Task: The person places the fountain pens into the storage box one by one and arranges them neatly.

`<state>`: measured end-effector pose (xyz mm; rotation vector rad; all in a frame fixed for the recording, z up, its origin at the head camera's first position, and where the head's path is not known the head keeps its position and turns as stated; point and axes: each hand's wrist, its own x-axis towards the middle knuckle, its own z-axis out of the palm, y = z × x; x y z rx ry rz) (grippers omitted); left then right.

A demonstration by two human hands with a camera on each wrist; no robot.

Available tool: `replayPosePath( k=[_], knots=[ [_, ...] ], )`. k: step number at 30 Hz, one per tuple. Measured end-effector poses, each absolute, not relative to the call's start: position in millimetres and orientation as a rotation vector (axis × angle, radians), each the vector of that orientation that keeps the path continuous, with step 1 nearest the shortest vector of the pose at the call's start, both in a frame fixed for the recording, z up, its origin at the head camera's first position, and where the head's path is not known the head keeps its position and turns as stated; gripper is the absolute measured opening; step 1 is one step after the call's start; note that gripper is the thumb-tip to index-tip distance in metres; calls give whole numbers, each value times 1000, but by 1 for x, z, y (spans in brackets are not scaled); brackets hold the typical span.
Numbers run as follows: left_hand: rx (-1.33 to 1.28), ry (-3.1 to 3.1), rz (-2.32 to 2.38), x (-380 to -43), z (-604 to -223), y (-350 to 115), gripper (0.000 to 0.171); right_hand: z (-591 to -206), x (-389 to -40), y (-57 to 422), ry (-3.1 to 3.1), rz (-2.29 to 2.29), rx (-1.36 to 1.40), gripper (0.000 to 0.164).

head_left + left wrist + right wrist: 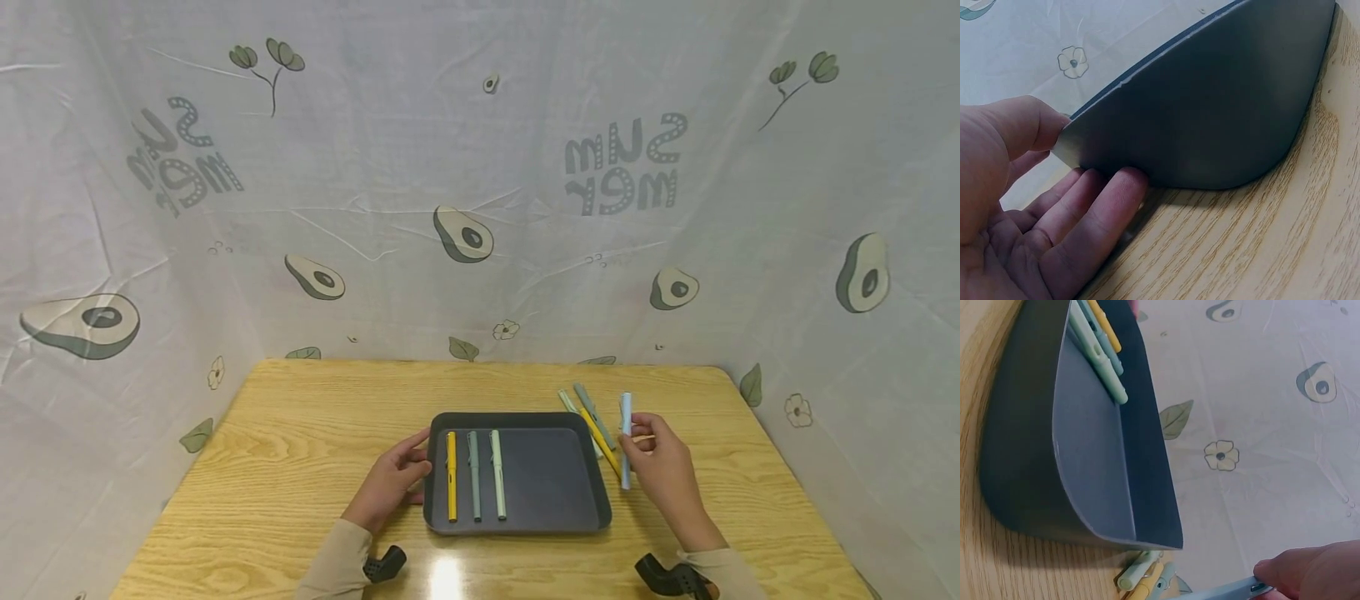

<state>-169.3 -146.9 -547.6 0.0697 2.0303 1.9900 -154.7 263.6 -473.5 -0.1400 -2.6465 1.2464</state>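
Note:
My right hand (663, 462) pinches a light blue pen (626, 417) between thumb and fingers, just right of a dark grey tray (525, 527). In the right wrist view that pen (1222, 591) shows at the bottom edge. My left hand (393, 475) holds the tray's left side. In the left wrist view the thumb is at the rim and the fingertips (1127, 181) are low on the outer wall. Inside the tray, a yellow pen (452, 479), a grey-green pen (474, 479) and a pale green pen (498, 479) lie side by side on the left.
Beside the tray's back right corner, another yellow pen (597, 433), grey-green pen (588, 407) and pale green pen (567, 401) lie loosely across each other. A wooden table (315, 417) carries everything. Behind it hangs a printed white curtain (390, 167).

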Motion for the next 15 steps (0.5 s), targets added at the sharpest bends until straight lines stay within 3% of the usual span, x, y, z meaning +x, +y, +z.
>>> replayPosePath(
  k=[15],
  knots=[
    [57, 2047, 1981, -169, -546, -146, 59, -468, -146, 244, -2589, 1286, -87, 50]
  ],
)
